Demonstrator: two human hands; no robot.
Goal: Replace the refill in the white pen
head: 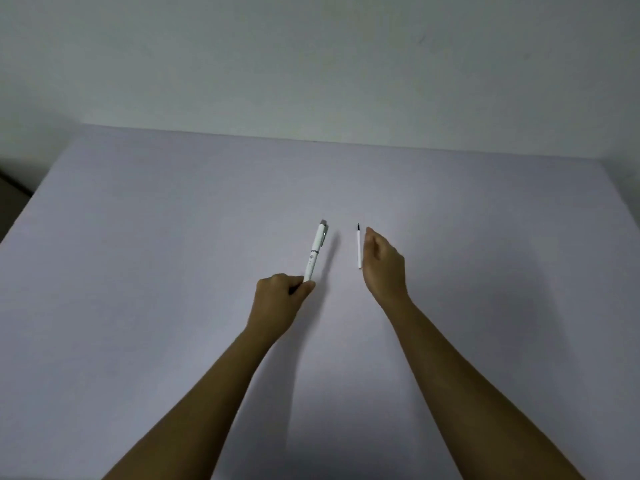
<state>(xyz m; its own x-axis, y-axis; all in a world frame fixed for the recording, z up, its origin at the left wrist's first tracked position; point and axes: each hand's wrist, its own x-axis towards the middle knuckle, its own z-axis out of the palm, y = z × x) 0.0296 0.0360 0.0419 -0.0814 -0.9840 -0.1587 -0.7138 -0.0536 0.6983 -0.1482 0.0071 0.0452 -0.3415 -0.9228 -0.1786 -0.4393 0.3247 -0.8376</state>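
Note:
My left hand (280, 299) grips the near end of the white pen (316, 249). The pen points away from me, lifted above the table, with its clip end farthest from me. A thin white refill (358, 247) with a dark tip lies on the table just right of the pen, pointing away. My right hand (383, 263) hovers right beside the refill with loosely curled fingers apart; it holds nothing that I can see.
The table (156, 254) is a plain pale grey surface. Its far edge meets a white wall (311, 64). The table's left edge drops off near a dark gap (14, 192) at the far left.

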